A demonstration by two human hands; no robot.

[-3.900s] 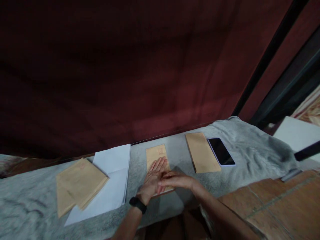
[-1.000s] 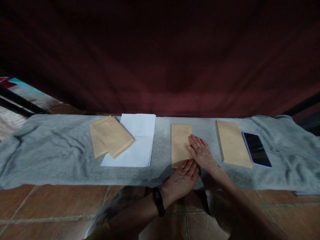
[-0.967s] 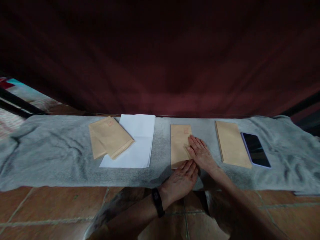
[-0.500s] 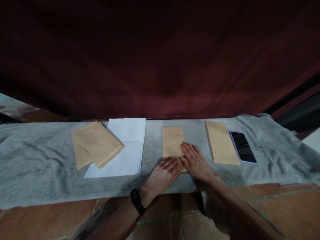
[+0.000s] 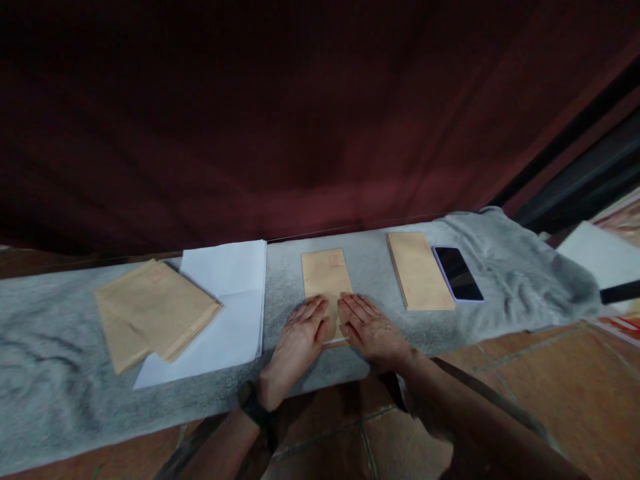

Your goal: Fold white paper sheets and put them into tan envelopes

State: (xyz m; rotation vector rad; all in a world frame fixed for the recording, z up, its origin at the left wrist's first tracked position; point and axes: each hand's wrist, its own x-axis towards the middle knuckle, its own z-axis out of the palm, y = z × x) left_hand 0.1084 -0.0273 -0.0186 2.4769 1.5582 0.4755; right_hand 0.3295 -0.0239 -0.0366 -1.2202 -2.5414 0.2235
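While paper (image 5: 236, 317) and a phone (image 5: 459, 274) are lying nearby, I'm resting left hand (image 5: 299, 335) and right hand (image 5: 374, 331) on the middle envelope (image 5: 325, 275). Both are lying palm-down, fingers outstretched, gripping nothing

The left hand (image 5: 299, 339) is laid at 8 o'clock on the middle envelope (image 5: 326, 272), shifted from 5 o'clock a second ago. The right hand (image 5: 374, 333), crossed over it 3.9 s ago, is placed at 4 o'clock, separated from it.

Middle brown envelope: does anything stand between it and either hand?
Nothing visible does: the left hand and right hand both lie over the lower part of the middle brown envelope, one at each side. Beneath them is hidden.
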